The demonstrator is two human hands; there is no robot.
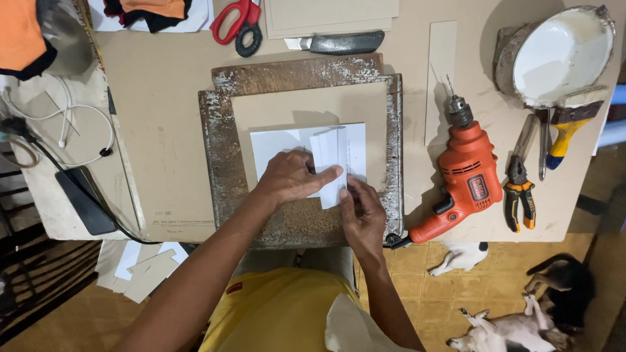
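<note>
A white sheet of paper [280, 145] lies on a tan board [306, 107] that rests on a worn wooden slab [225, 163]. A folded strip of the paper [331, 153] stands up slightly near its right side. My left hand [290, 177] lies flat on the paper, its forefinger pressing across the fold. My right hand [362, 215] pinches the lower end of the folded strip at the paper's near edge.
An orange electric drill [466, 176], pliers [520, 186], a paintbrush [570, 120] and a white paint tin [561, 52] lie to the right. Red-handled scissors [236, 23] and a utility knife [339, 43] lie at the back. Cables [65, 124] sit left. Animals [515, 326] lie on the floor.
</note>
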